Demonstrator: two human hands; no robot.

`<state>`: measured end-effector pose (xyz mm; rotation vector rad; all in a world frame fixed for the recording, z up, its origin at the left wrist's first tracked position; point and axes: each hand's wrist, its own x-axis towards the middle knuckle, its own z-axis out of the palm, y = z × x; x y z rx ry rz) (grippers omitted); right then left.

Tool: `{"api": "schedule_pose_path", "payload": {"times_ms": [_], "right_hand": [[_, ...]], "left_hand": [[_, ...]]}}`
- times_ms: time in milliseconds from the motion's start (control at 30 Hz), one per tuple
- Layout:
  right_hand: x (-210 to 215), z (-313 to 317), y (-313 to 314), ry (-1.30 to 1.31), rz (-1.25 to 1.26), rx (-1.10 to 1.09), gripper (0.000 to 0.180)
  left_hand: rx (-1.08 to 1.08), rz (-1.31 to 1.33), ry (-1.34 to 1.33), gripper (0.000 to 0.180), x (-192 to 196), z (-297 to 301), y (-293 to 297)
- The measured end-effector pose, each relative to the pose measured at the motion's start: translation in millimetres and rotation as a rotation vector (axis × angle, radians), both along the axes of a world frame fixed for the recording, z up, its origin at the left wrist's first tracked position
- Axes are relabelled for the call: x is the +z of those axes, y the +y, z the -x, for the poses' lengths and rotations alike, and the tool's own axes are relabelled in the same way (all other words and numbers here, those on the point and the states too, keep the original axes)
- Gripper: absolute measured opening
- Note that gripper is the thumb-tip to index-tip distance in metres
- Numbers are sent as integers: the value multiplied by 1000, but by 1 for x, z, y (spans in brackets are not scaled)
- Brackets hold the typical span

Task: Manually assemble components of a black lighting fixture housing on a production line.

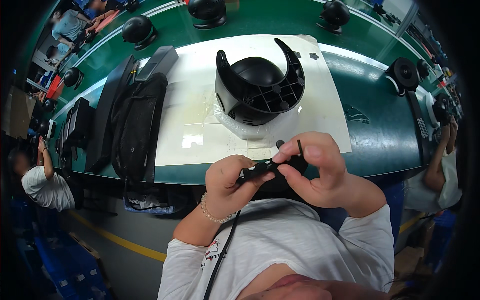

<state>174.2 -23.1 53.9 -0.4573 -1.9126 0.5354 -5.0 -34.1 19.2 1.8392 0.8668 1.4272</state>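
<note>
My left hand [227, 185] is closed on a black strip [257, 171] with white round spots, held low in front of my chest. At the strip's far end, my right hand [320, 170] has its thumb and forefinger pinched close together. A small dark round pad [280, 144] shows by the right forefinger's tip; whether it is loose or still joined to the strip is hard to make out. Beyond my hands a black housing [260, 92] with two curved horns lies with its ribbed underside up, and dark round pads sit on it. Translucent wrapping [245, 131] lies beneath it.
A white mat [185, 120] covers the bench's middle, with dark flower-shaped pads [314, 56] at its far right. A black mesh bag [137, 125] and a grey tray [157, 62] stand left. Black round devices [139, 31] line the far side. Other people work at both sides.
</note>
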Motion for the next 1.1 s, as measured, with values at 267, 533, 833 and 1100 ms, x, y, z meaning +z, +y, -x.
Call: {"api": "schedule_pose_path", "payload": {"times_ms": [267,533,833,1100], "right_hand": [[4,0,-2,-71,-24,-16,59],[36,6,49,-18,93,58,75],[39,22,69,-29,385,57,73],[32,19,68,-157,92,5,75]], "left_hand": [[28,-117,189,24,11,5,5],[223,-153,60,25,14,9,18],[128,-126,59,22,15,6,41],[147,-184,57,18,9,4,49]]}}
